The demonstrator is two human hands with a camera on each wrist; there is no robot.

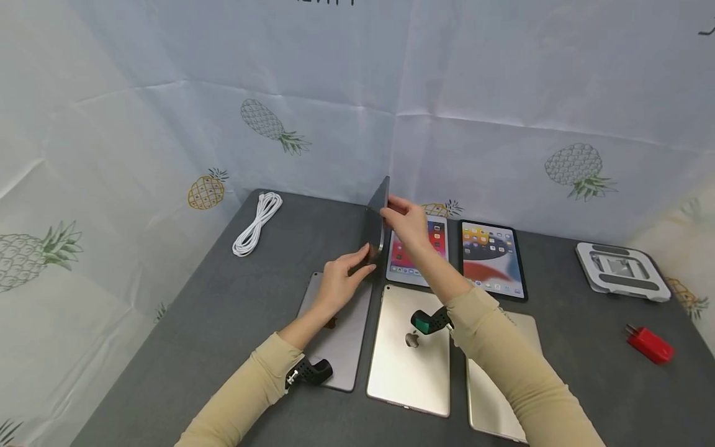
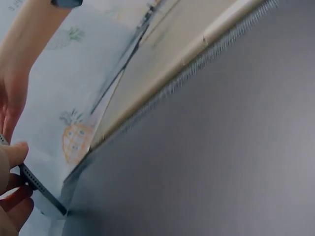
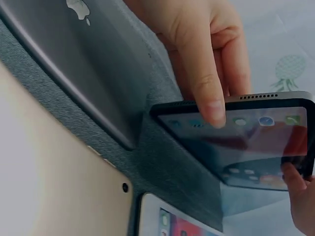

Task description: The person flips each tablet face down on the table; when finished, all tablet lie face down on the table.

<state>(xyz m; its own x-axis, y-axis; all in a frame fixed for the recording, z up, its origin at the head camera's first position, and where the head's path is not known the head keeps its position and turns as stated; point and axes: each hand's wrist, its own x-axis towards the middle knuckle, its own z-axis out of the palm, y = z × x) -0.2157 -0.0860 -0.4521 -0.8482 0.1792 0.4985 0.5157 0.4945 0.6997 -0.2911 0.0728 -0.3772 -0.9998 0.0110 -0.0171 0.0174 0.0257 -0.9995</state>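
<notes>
A dark-framed tablet (image 1: 381, 217) stands on edge near the back of the table, almost edge-on in the head view. Its lit screen (image 3: 241, 140), with app icons, shows in the right wrist view. My left hand (image 1: 337, 279) pinches the near edge, the one with speaker holes, thumb over the screen side. At the far, upper part, my right hand (image 1: 410, 225) grips the tablet, its thumb on the screen. Below my left hand lies a grey tablet (image 1: 349, 329), back up. A white-framed tablet (image 1: 419, 254) with its screen lit lies just right of the held one.
Nearer me lie two gold tablets, one (image 1: 410, 366) with its logo showing and another (image 1: 494, 397) partly under my right sleeve. A black-framed tablet (image 1: 491, 254) is behind them. Further out are a white cable (image 1: 257, 223), a folding stand (image 1: 622, 273) and a red charger (image 1: 650, 346).
</notes>
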